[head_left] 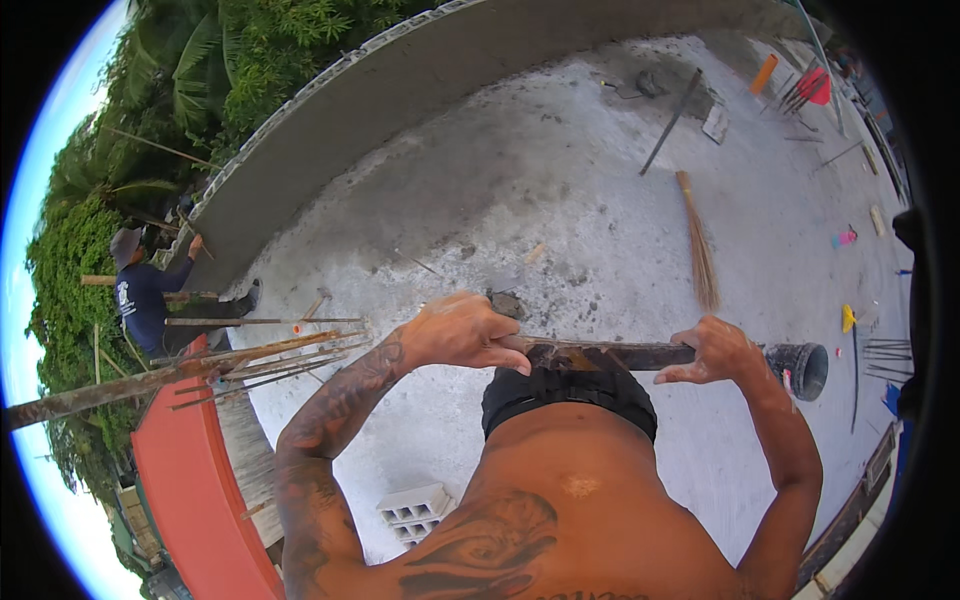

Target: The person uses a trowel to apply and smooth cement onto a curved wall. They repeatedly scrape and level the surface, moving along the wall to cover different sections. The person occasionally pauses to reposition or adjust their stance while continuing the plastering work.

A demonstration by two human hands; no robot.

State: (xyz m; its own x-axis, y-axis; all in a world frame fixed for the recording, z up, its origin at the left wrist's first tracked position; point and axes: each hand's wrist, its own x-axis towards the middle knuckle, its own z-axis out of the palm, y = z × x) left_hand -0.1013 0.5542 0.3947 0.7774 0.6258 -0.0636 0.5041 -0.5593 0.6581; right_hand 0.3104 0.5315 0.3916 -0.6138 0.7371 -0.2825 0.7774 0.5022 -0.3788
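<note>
A narrow, dark-stained length of wood [610,352] lies crosswise in front of my waist, gripped near both ends. My left hand [465,332] is closed around its left end, thumb along the near side. At the other end, my right hand [715,350] grips it with the thumb pointing inward. Just beyond my right hand, a black bucket [808,372] lies tipped on the grey concrete floor [600,240]. A small dark lump [507,304] rests on the floor past my left hand.
Bare steel bars [270,372] stick out at left, near a red metal sheet [195,470]. A co-worker [150,290] is by the curved wall [330,130]. A stick broom [700,245], a leaning pipe [672,122] and a hollow block [415,505] are also around.
</note>
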